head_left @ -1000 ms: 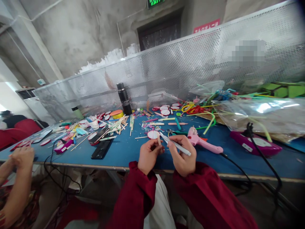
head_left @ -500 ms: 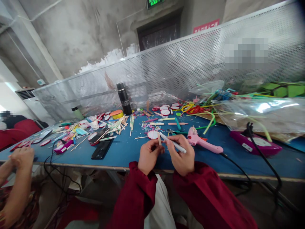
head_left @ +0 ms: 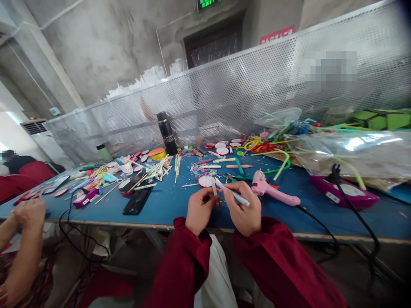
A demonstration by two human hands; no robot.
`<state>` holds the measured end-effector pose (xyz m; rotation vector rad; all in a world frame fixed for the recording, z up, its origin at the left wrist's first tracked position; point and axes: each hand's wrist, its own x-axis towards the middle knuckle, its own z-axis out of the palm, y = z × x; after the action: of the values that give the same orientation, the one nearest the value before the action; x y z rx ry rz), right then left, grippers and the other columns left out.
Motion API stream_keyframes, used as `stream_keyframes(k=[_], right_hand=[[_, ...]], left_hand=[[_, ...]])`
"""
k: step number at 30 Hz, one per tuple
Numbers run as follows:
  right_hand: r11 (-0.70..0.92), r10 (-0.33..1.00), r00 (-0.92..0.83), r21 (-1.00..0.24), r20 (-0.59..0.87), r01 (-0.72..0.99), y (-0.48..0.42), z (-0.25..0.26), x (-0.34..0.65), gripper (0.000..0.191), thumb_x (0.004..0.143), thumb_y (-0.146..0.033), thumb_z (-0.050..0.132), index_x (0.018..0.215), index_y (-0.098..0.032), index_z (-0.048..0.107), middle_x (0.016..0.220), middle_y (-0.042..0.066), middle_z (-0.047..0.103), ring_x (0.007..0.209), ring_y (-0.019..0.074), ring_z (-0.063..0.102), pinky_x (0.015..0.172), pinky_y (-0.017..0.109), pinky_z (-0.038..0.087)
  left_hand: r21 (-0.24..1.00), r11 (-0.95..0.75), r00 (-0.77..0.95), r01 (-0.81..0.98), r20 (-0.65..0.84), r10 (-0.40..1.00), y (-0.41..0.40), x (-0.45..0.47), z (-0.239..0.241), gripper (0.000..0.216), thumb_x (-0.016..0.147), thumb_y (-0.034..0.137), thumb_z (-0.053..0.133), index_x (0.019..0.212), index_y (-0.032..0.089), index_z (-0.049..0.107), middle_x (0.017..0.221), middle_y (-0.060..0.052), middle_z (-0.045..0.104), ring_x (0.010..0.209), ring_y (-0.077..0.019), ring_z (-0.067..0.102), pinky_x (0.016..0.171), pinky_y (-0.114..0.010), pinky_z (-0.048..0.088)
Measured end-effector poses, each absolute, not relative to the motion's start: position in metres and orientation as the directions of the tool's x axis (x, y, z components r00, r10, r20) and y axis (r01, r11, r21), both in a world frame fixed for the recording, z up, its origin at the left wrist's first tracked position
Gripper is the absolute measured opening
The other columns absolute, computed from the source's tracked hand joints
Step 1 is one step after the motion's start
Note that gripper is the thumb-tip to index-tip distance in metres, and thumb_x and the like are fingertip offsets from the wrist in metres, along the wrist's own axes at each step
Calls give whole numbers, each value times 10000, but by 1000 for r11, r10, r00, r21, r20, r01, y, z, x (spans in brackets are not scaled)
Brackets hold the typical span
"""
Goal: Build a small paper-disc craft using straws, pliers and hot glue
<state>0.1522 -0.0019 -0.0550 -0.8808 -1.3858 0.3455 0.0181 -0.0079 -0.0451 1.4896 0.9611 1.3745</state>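
Near the table's front edge, my left hand [head_left: 201,208] pinches a flat wooden stick [head_left: 214,187] that stands roughly upright. My right hand [head_left: 245,209] is closed around a white marker pen [head_left: 238,196], its tip pointing up and left close to the stick. Whether tip and stick touch, I cannot tell. A round white disc with a red rim [head_left: 205,182] lies just behind my fingers. To the right of my right hand rests a pink hot glue gun [head_left: 276,192]. A pair of pliers [head_left: 230,176] lies beyond my hands, partly hidden.
A black phone [head_left: 137,202] and a pile of wooden sticks [head_left: 160,169] lie to the left. A black thermos [head_left: 167,136] stands at the mesh divider [head_left: 205,102]. Rightward are a purple power strip [head_left: 348,194] with cables and plastic bags [head_left: 349,149]. Another person's hands [head_left: 30,211] are at far left.
Almost nothing differs. The marker and my right hand have shifted very slightly left, while the stick stays in my left hand.
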Motion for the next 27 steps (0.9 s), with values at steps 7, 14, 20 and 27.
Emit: stream_keyframes(k=[7, 14, 20, 27], right_hand=[[655, 666, 207, -695, 716, 297, -1, -55, 152, 101, 925, -330, 583, 923, -237, 623, 837, 47, 701, 796, 214, 675, 697, 342, 514], [655, 668, 200, -695, 716, 297, -1, -55, 152, 111, 921, -324, 584, 917, -225, 631, 836, 49, 705, 784, 210, 681, 668, 324, 518], [660, 652, 225, -688, 724, 300, 0, -56, 152, 91, 919, -309, 589, 926, -227, 628, 840, 43, 712, 769, 200, 682, 670, 320, 516], [666, 650, 226, -687, 725, 290, 0, -55, 151, 93, 920, -304, 590, 921, -223, 634, 825, 36, 707, 744, 187, 677, 674, 314, 515]], left_hand=[[941, -338, 86, -2, 337, 938, -7, 18, -46, 211, 816, 251, 652, 977, 152, 746, 719, -15, 654, 669, -133, 571, 663, -237, 458], [935, -355, 88, 3, 354, 931, -6, 18, -48, 208, 826, 202, 636, 990, 137, 746, 709, -11, 639, 658, -121, 569, 658, -228, 456], [940, -342, 85, 0, 341, 936, -6, 18, -48, 222, 829, 227, 652, 1011, 142, 746, 724, -17, 651, 673, -127, 583, 673, -235, 466], [938, -346, 97, 19, 343, 934, -5, 17, -49, 239, 834, 226, 641, 1030, 138, 746, 727, -22, 653, 676, -130, 582, 680, -240, 470]])
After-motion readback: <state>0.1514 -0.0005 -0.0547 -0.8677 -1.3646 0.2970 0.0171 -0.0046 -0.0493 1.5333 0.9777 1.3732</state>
